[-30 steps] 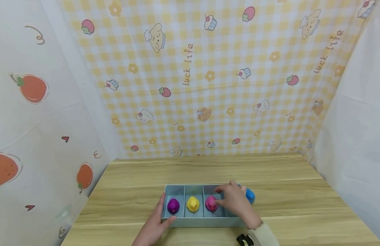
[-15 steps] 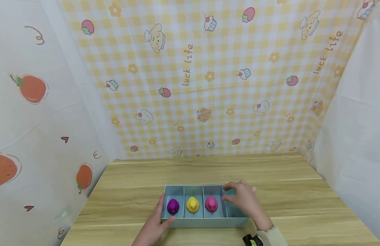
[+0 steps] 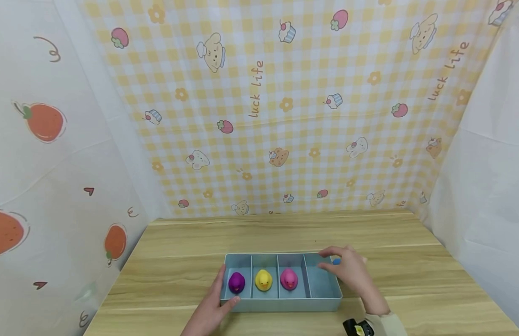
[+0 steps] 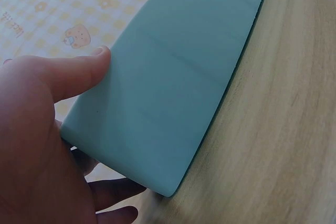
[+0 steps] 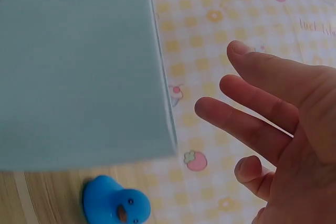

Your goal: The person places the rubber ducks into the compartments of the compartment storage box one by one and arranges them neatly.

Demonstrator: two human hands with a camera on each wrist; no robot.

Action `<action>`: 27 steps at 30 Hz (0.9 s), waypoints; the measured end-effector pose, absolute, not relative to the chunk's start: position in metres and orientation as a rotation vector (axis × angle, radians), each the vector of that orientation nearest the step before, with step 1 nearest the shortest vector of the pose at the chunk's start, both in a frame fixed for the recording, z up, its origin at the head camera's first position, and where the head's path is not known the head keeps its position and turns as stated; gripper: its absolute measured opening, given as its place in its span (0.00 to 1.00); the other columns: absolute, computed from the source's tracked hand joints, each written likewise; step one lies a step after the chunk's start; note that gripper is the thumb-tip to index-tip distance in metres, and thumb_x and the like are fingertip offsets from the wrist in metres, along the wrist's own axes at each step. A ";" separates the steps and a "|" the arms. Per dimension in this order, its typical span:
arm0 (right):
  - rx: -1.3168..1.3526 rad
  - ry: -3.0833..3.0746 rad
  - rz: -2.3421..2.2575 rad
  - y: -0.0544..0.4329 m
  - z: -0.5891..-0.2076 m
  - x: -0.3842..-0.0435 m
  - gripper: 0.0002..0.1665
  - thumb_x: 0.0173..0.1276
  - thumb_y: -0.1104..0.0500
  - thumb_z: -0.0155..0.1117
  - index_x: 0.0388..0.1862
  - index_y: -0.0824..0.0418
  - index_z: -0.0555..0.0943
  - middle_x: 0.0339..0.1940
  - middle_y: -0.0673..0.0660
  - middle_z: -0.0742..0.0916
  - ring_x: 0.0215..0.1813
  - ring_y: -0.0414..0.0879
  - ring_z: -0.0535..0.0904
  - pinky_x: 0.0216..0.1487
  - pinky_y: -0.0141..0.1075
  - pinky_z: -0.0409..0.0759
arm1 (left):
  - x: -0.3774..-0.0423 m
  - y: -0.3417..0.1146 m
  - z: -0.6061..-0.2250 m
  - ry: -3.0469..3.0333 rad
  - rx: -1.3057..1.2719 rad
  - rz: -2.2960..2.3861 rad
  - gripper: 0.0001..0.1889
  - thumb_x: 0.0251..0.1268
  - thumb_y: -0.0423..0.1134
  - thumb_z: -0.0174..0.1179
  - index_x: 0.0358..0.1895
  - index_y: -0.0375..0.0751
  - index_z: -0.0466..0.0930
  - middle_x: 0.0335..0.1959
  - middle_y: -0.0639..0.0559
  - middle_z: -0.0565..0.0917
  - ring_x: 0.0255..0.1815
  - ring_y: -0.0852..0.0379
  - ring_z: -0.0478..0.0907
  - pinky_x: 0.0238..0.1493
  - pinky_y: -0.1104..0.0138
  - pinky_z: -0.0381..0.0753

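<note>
A pale blue-green divided box stands on the table. Purple, yellow and pink toy ducks sit one each in its compartments from the left; the rightmost compartment holds nothing. My left hand grips the box's left end, thumb at the front rim and fingers along the side. Over the box's right end hovers my right hand, thumb and forefinger spread apart with nothing between them. Beyond that end a blue toy duck rests on the table, mostly hidden behind the right hand in the head view.
The wooden table runs back to a yellow checked cloth hanging behind it. White cloths hang on the left and right sides.
My right hand has moved right, from over the pink duck to the box's right end, leaving that duck in its compartment. The left hand and the box have stayed put.
</note>
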State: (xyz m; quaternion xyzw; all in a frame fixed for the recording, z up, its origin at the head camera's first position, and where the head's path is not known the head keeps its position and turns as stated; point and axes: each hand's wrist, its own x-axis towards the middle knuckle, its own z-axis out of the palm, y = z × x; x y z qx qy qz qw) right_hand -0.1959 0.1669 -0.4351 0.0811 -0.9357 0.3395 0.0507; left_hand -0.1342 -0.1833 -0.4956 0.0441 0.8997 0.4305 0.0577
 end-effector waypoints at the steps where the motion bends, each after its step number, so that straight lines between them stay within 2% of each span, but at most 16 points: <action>1: 0.248 -2.846 1.034 0.170 -0.435 -0.196 0.14 0.55 0.55 0.74 0.41 0.53 0.87 0.42 0.50 0.89 0.53 0.62 0.76 0.42 0.48 0.57 | -0.134 -0.183 -0.495 2.728 0.130 1.303 0.47 0.65 0.56 0.57 0.77 0.43 0.39 0.75 0.30 0.50 0.71 0.27 0.52 0.65 0.34 0.57; 4: 0.246 -2.837 1.040 0.181 -0.437 -0.197 0.14 0.56 0.54 0.73 0.42 0.54 0.86 0.42 0.52 0.89 0.60 0.70 0.72 0.43 0.51 0.59 | -0.134 -0.184 -0.495 2.729 0.131 1.304 0.47 0.65 0.56 0.57 0.77 0.43 0.39 0.75 0.30 0.50 0.71 0.27 0.52 0.65 0.33 0.57; 7: 0.227 -2.825 1.037 0.189 -0.438 -0.198 0.15 0.57 0.52 0.73 0.43 0.54 0.86 0.43 0.53 0.89 0.59 0.69 0.73 0.42 0.49 0.59 | -0.134 -0.184 -0.495 2.735 0.139 1.303 0.47 0.65 0.56 0.57 0.77 0.42 0.39 0.75 0.30 0.50 0.71 0.27 0.52 0.65 0.34 0.57; 8: 0.218 -2.825 1.045 0.192 -0.439 -0.199 0.15 0.57 0.52 0.72 0.43 0.54 0.86 0.43 0.53 0.89 0.53 0.66 0.78 0.40 0.47 0.60 | -0.134 -0.184 -0.495 2.738 0.146 1.305 0.47 0.65 0.56 0.57 0.77 0.42 0.39 0.74 0.30 0.50 0.71 0.27 0.52 0.65 0.34 0.57; 10: 0.207 -2.825 1.058 0.196 -0.440 -0.199 0.16 0.58 0.52 0.72 0.44 0.55 0.86 0.45 0.54 0.89 0.48 0.59 0.80 0.40 0.45 0.62 | -0.135 -0.184 -0.496 2.740 0.143 1.305 0.47 0.65 0.56 0.57 0.77 0.42 0.39 0.75 0.30 0.50 0.71 0.28 0.52 0.66 0.34 0.56; 12: 0.199 -2.833 1.058 0.199 -0.442 -0.198 0.16 0.58 0.51 0.72 0.45 0.55 0.86 0.46 0.55 0.89 0.37 0.49 0.80 0.38 0.41 0.64 | -0.135 -0.184 -0.496 2.736 0.148 1.312 0.47 0.65 0.55 0.57 0.77 0.42 0.39 0.74 0.30 0.50 0.71 0.27 0.52 0.66 0.34 0.56; 14: 0.180 -2.844 1.062 0.202 -0.444 -0.198 0.16 0.58 0.52 0.72 0.45 0.55 0.86 0.37 0.55 0.89 0.23 0.42 0.72 0.31 0.36 0.64 | -0.134 -0.184 -0.496 2.732 0.153 1.320 0.47 0.65 0.55 0.58 0.77 0.41 0.39 0.74 0.29 0.49 0.71 0.27 0.52 0.66 0.34 0.56; 15: 0.182 -2.838 1.060 0.203 -0.446 -0.198 0.16 0.58 0.53 0.72 0.45 0.55 0.86 0.37 0.55 0.89 0.22 0.40 0.71 0.30 0.35 0.65 | -0.134 -0.184 -0.496 2.729 0.149 1.322 0.47 0.65 0.55 0.58 0.77 0.41 0.39 0.74 0.29 0.49 0.71 0.27 0.51 0.67 0.34 0.56; 17: 0.156 -2.842 1.049 0.206 -0.450 -0.199 0.17 0.57 0.54 0.73 0.46 0.55 0.86 0.27 0.55 0.87 0.15 0.37 0.59 0.23 0.31 0.57 | -0.134 -0.183 -0.496 2.727 0.156 1.325 0.47 0.65 0.55 0.58 0.77 0.41 0.39 0.74 0.29 0.49 0.71 0.27 0.51 0.66 0.34 0.56; 19: 0.139 -2.834 1.048 0.209 -0.455 -0.199 0.17 0.56 0.55 0.73 0.46 0.55 0.86 0.26 0.55 0.86 0.14 0.37 0.56 0.21 0.31 0.53 | -0.134 -0.183 -0.496 2.728 0.160 1.322 0.47 0.65 0.55 0.57 0.77 0.41 0.39 0.74 0.29 0.50 0.71 0.27 0.52 0.66 0.34 0.57; 20: 0.137 -2.828 1.061 0.211 -0.457 -0.199 0.17 0.56 0.56 0.73 0.46 0.55 0.86 0.29 0.57 0.87 0.14 0.37 0.56 0.20 0.30 0.52 | -0.134 -0.183 -0.496 2.728 0.158 1.321 0.47 0.65 0.55 0.57 0.77 0.41 0.39 0.74 0.29 0.50 0.71 0.27 0.52 0.66 0.34 0.57; 21: 0.146 -2.822 1.065 0.212 -0.460 -0.199 0.18 0.56 0.56 0.73 0.46 0.56 0.86 0.36 0.58 0.88 0.15 0.38 0.56 0.20 0.30 0.54 | -0.134 -0.183 -0.496 2.726 0.157 1.322 0.47 0.65 0.55 0.57 0.77 0.41 0.39 0.74 0.29 0.50 0.71 0.27 0.52 0.66 0.34 0.57; 22: 0.136 -2.827 1.069 0.214 -0.462 -0.199 0.18 0.56 0.56 0.73 0.47 0.56 0.86 0.36 0.58 0.88 0.15 0.38 0.57 0.20 0.30 0.53 | -0.134 -0.183 -0.496 2.728 0.159 1.319 0.47 0.65 0.55 0.57 0.77 0.41 0.39 0.74 0.29 0.50 0.71 0.27 0.52 0.65 0.34 0.57; 23: 0.144 -2.820 1.079 0.215 -0.464 -0.200 0.18 0.56 0.57 0.73 0.47 0.57 0.85 0.40 0.59 0.88 0.17 0.36 0.59 0.21 0.29 0.55 | -0.134 -0.183 -0.496 2.728 0.159 1.319 0.47 0.65 0.55 0.57 0.77 0.41 0.39 0.74 0.29 0.50 0.71 0.27 0.52 0.65 0.34 0.57; 24: 0.143 -2.824 1.097 0.216 -0.467 -0.200 0.19 0.56 0.58 0.73 0.48 0.58 0.85 0.38 0.58 0.88 0.17 0.36 0.59 0.20 0.29 0.56 | -0.134 -0.183 -0.496 2.728 0.158 1.319 0.47 0.65 0.55 0.57 0.77 0.41 0.39 0.74 0.29 0.50 0.71 0.27 0.52 0.65 0.34 0.57; 27: 0.136 -2.850 1.137 0.219 -0.472 -0.200 0.22 0.56 0.58 0.73 0.51 0.60 0.83 0.22 0.53 0.83 0.14 0.34 0.57 0.15 0.25 0.56 | -0.134 -0.183 -0.496 2.732 0.169 1.323 0.47 0.65 0.55 0.57 0.77 0.41 0.39 0.74 0.29 0.50 0.71 0.26 0.52 0.65 0.34 0.57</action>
